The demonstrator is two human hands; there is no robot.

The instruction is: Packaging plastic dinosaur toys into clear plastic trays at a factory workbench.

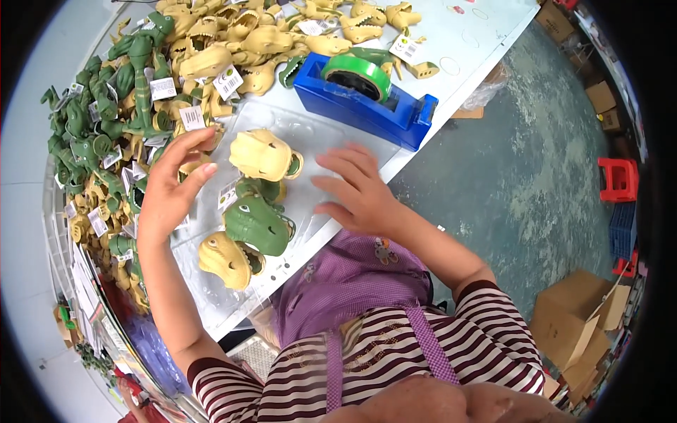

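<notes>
Three toy dinosaurs lie in a row on a clear plastic sheet in front of me. The farthest is a pale yellow dinosaur, the middle one a green dinosaur with a white tag, the nearest a tan dinosaur with its jaw open. My left hand hovers left of the pale yellow one, thumb and fingers apart, nothing held. To the right of that toy is my right hand, slightly blurred, fingers spread and holding nothing.
A blue tape dispenser with a green tape roll stands at the table's right edge. Heaped tan dinosaurs and green dinosaurs with tags cover the far and left side. A cardboard box and red stool stand on the floor.
</notes>
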